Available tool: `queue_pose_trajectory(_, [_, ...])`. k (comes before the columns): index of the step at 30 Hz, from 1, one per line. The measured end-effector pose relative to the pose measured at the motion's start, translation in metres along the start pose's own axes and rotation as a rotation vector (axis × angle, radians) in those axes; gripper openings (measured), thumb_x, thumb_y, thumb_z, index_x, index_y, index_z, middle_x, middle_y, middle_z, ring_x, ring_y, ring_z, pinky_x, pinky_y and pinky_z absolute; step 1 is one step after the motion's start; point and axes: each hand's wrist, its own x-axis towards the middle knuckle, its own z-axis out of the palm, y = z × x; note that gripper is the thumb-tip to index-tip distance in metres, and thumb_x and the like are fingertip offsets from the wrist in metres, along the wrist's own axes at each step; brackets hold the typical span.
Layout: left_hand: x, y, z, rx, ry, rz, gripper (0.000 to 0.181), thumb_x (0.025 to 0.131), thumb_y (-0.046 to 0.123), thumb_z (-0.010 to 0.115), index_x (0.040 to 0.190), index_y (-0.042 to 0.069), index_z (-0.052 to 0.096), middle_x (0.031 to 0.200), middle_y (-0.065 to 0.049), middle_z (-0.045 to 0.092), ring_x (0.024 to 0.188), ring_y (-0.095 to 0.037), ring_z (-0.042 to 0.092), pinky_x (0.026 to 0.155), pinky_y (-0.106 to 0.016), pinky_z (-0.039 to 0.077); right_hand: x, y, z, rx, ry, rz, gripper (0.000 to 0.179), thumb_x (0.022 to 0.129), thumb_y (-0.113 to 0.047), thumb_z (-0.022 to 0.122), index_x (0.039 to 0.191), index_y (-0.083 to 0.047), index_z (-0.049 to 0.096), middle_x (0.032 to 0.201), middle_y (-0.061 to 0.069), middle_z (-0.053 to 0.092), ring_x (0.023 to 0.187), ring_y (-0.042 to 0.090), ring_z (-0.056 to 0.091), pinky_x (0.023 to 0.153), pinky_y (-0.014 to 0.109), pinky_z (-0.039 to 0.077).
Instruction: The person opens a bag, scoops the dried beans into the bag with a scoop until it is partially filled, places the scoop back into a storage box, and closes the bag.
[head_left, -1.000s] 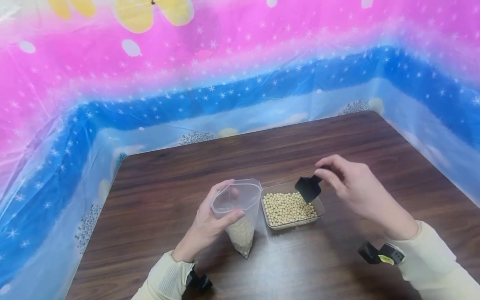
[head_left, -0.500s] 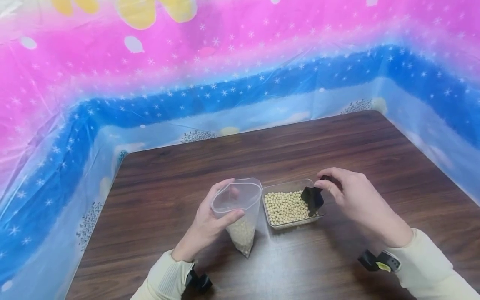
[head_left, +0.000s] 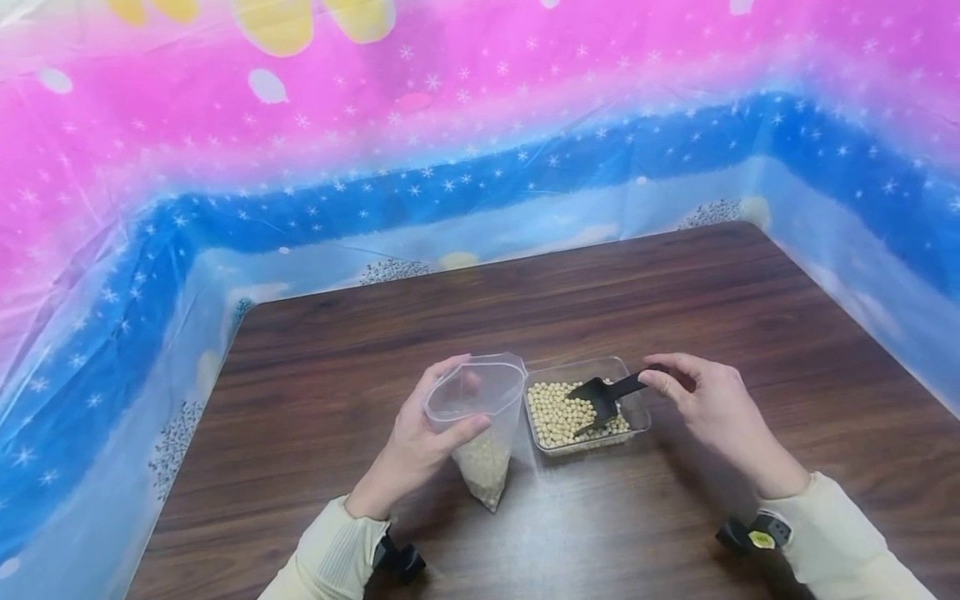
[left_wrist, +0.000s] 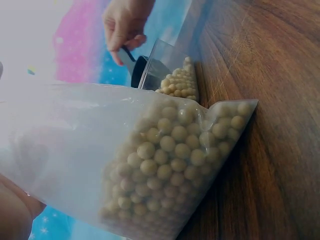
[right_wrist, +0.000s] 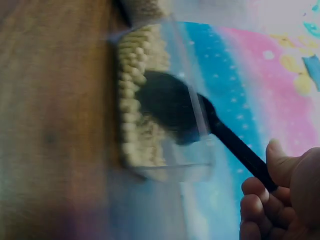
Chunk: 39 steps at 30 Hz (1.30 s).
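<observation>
My left hand (head_left: 420, 437) grips a clear plastic bag (head_left: 504, 421) near its wide open mouth. Round pale soybeans (left_wrist: 170, 150) fill the lower part of the bag, whose bottom corner touches the table in the left wrist view. To the right stands a clear rectangular container (head_left: 637, 408) with more soybeans (head_left: 555, 414). My right hand (head_left: 712, 408) pinches the handle of a small black scoop (head_left: 600, 400). The scoop's head is down in the container among the beans, as the right wrist view also shows, though blurred.
The dark wood-grain table (head_left: 360, 350) lies under everything. A pink and blue printed cloth (head_left: 465, 175) hangs around its back and sides. Both wrists wear black devices, including one at the left cuff (head_left: 397, 560).
The right hand has lowered and turned the scoop, from tipped above the container's right side to lying down in the beans. The left hand and bag have barely moved.
</observation>
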Motion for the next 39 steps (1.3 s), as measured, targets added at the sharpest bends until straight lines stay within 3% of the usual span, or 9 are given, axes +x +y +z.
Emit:
queue_pose_trajectory(2, [0.000,0.000,0.000,0.003,-0.001,0.002,0.063,0.085,0.004,0.074,0.140,0.012,0.045,0.118,-0.015,0.060,0.106,-0.031,0.060,0.086,-0.038,0.054,-0.001,0.004,0.005,0.008,-0.023,0.022,0.038,0.094,-0.037,0.064,0.116,-0.007,0.070,0.104,0.014,0.072,0.095,0.030,0.066,0.079,0.049,0.051])
queue_pose_trajectory(4, [0.001,0.000,-0.001,0.012,0.000,0.011,0.063,0.084,0.004,0.074,0.140,0.011,0.044,0.117,-0.015,0.060,0.105,-0.031,0.060,0.086,-0.038,0.054,-0.003,0.006,0.009,0.036,-0.066,0.051,0.041,0.097,-0.038,0.059,0.119,-0.005,0.069,0.100,0.014,0.072,0.093,0.029,0.066,0.080,0.047,0.051])
queue_pose_trajectory(10, [0.002,-0.001,-0.001,0.016,-0.002,0.040,0.064,0.084,0.002,0.074,0.140,0.009,0.044,0.116,-0.016,0.060,0.104,-0.031,0.061,0.086,-0.038,0.054,-0.003,0.009,0.017,0.269,-0.174,0.180,0.036,0.103,-0.029,0.050,0.117,0.001,0.065,0.076,0.006,0.062,0.064,0.013,0.055,0.052,0.025,0.044])
queue_pose_trajectory(13, [0.002,-0.001,-0.002,0.023,-0.001,0.039,0.064,0.084,0.003,0.074,0.140,0.010,0.044,0.116,-0.015,0.060,0.104,-0.031,0.061,0.086,-0.037,0.054,-0.001,0.011,0.019,0.343,-0.161,0.225,0.033,0.103,-0.023,0.049,0.112,0.005,0.065,0.075,0.007,0.060,0.064,0.010,0.054,0.051,0.022,0.043])
queue_pose_trajectory(19, [0.001,-0.001,-0.002,0.017,-0.002,0.022,0.063,0.085,0.003,0.074,0.140,0.011,0.044,0.116,-0.015,0.060,0.104,-0.031,0.061,0.086,-0.037,0.054,0.002,0.019,0.016,0.390,-0.152,0.276,0.033,0.105,-0.016,0.044,0.112,0.011,0.061,0.073,0.007,0.057,0.062,0.007,0.051,0.051,0.020,0.043])
queue_pose_trajectory(26, [0.001,-0.001,-0.002,0.014,-0.001,0.035,0.064,0.084,0.001,0.074,0.140,0.009,0.044,0.116,-0.016,0.060,0.103,-0.031,0.061,0.086,-0.036,0.054,0.003,0.031,0.010,0.664,-0.187,0.414,0.035,0.106,-0.015,0.039,0.121,0.015,0.051,0.073,-0.002,0.053,0.065,0.005,0.049,0.057,0.021,0.046])
queue_pose_trajectory(33, [0.000,0.001,-0.003,0.021,0.002,0.003,0.064,0.084,0.002,0.074,0.140,0.011,0.044,0.118,-0.015,0.060,0.105,-0.031,0.061,0.086,-0.036,0.054,0.002,0.037,0.000,1.000,-0.186,0.441,0.022,0.103,-0.020,0.047,0.110,-0.001,0.058,0.079,-0.002,0.054,0.069,0.005,0.049,0.060,0.019,0.043])
queue_pose_trajectory(39, [-0.002,0.002,-0.003,0.000,0.004,-0.029,0.063,0.085,0.003,0.074,0.140,0.013,0.044,0.119,-0.015,0.059,0.106,-0.031,0.060,0.086,-0.037,0.055,0.005,0.030,-0.009,1.138,-0.192,0.430,0.025,0.102,-0.025,0.051,0.112,-0.002,0.056,0.082,0.000,0.053,0.072,0.008,0.049,0.064,0.020,0.043])
